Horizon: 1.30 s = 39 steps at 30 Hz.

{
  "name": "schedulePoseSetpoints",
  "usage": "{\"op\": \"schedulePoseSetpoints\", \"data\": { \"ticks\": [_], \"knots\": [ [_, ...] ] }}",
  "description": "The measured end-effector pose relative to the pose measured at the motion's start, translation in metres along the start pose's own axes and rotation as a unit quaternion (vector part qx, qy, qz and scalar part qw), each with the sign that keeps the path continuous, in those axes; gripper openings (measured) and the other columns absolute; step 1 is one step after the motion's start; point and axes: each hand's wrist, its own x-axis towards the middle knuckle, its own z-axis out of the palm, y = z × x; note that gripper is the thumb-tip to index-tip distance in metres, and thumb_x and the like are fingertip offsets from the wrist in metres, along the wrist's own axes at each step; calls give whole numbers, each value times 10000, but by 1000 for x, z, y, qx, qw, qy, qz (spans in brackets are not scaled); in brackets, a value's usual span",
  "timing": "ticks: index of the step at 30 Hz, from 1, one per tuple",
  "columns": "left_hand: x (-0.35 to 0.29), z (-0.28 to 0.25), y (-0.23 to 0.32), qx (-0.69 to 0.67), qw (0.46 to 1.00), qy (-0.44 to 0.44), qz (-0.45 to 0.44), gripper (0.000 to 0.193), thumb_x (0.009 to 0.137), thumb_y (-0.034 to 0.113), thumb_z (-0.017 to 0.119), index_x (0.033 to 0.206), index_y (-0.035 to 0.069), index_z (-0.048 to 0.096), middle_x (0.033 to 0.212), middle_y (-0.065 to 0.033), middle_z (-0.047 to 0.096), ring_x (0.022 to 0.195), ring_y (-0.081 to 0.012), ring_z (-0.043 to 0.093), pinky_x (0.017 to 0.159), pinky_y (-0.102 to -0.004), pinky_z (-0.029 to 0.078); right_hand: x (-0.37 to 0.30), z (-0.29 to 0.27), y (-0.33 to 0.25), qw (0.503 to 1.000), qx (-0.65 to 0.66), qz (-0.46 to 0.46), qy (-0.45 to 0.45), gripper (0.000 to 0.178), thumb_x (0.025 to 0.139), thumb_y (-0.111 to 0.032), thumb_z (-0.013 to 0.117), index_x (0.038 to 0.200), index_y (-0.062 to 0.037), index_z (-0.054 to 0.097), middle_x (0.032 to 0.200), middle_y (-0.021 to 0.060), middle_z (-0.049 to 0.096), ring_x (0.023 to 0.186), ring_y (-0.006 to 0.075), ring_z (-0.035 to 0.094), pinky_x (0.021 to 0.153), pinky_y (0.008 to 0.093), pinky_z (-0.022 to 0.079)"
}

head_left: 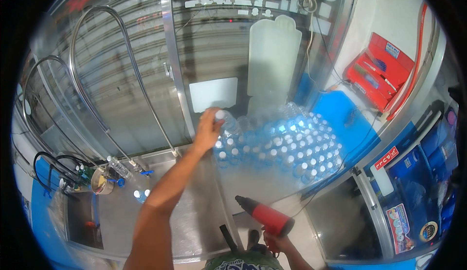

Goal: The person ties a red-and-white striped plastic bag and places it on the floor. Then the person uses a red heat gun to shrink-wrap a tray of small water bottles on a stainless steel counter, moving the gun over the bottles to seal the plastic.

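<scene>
My left hand (208, 131) reaches far across the counter, its fingers closed around the top of a clear plastic bottle (230, 124) with a white cap. That bottle tilts at the left back edge of a large group of similar white-capped bottles (304, 148), which stand close together in rows. Low in the picture, my right hand (275, 243) grips a red and black heat gun (269, 217) by its handle. The gun's dark nozzle points up and left, apart from the bottles. My right fingers are partly hidden by the gun's body.
Left of the bottles lies a steel counter (197, 211) with two small capped bottles (141, 195), a clear bottle (118, 167) and a tub (101, 182). Curved metal pipes (131, 51) rise behind it. A red holder (379, 73) hangs at right; a thin cord (335, 175) crosses near the bottles.
</scene>
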Motion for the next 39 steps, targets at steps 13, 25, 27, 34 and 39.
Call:
{"op": "schedulePoseSetpoints", "data": {
  "ticks": [13, 25, 27, 34, 39],
  "knots": [
    [-203, -109, -8, 131, 957, -164, -198, 325, 943, 198, 772, 1172, 20, 626, 1095, -206, 636, 875, -406, 681, 763, -496, 544, 22, 63, 4, 997, -25, 1, -76, 338, 994, -193, 763, 1269, -60, 619, 859, 4, 624, 717, 129, 611, 658, 313, 510],
    [-251, -127, 4, 262, 932, -188, -164, 362, 890, 219, 813, 1131, 19, 631, 1024, -196, 646, 911, -423, 693, 821, -507, 568, 39, 93, 9, 992, -67, -28, -102, 276, 994, -121, 751, 1235, -63, 630, 833, 6, 621, 694, 116, 601, 630, 309, 499],
    [-246, -126, 7, 214, 957, -165, -106, 346, 887, 246, 821, 1098, 42, 636, 1019, -196, 656, 943, -416, 699, 849, -509, 571, 40, 91, 12, 991, -97, -33, -81, 280, 988, -118, 755, 1234, -63, 633, 827, 9, 624, 691, 117, 605, 632, 310, 503],
    [-240, -127, 1, 211, 933, -266, -117, 349, 926, 366, 788, 1030, 65, 643, 1008, -176, 725, 897, -418, 738, 791, -523, 600, 26, 92, 17, 995, -18, 21, -99, 316, 990, -153, 743, 1266, -59, 621, 867, 13, 617, 717, 135, 618, 645, 314, 515],
    [-235, -118, 0, 328, 884, -294, -155, 423, 939, 455, 750, 1075, 61, 677, 898, -183, 747, 834, -417, 741, 766, -510, 601, 20, 101, 26, 993, 5, 43, -107, 354, 994, -173, 734, 1299, -47, 604, 868, 15, 597, 718, 140, 613, 647, 315, 518]
  ]
}}
